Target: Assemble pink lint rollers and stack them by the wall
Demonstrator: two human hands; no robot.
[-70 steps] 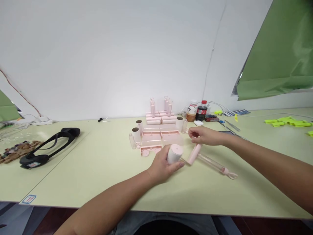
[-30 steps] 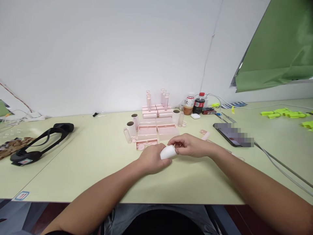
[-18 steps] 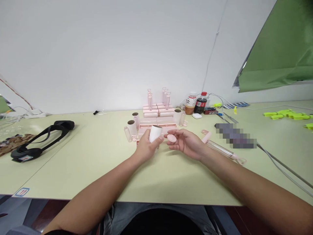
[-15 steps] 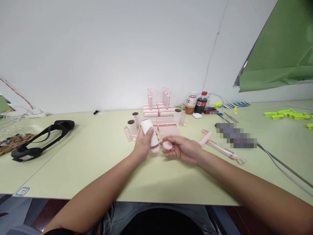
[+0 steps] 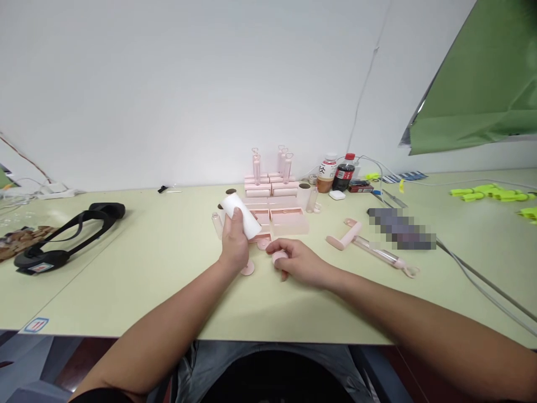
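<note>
My left hand (image 5: pixel 235 244) is closed around a white paper roll (image 5: pixel 246 219), which it holds tilted above the table. My right hand (image 5: pixel 305 263), fingers curled, grips a small round pink cap (image 5: pixel 279 256) low over the table. Between the hands lies a pink disc (image 5: pixel 248 268), partly behind my left wrist. Another pink round piece (image 5: pixel 263 244) sits farther back by the open pink boxes (image 5: pixel 289 225). Right of my right hand rest a pink T-shaped handle (image 5: pixel 351 235) and a clear tube with a pink looped end (image 5: pixel 380 253).
Small looped pink tubes (image 5: pixel 287 169) stand on stacked pink cases (image 5: pixel 285 191) near the wall. Two drink bottles (image 5: pixel 344 174) are behind on the right. A pixelated dark object (image 5: pixel 400 229) lies farther right, a black strapped headset (image 5: pixel 69 240) on the left.
My left hand has raised and turned the white roll up and left. A pink disc now shows on the table below it. My right hand has curled and moved slightly left with the cap.
</note>
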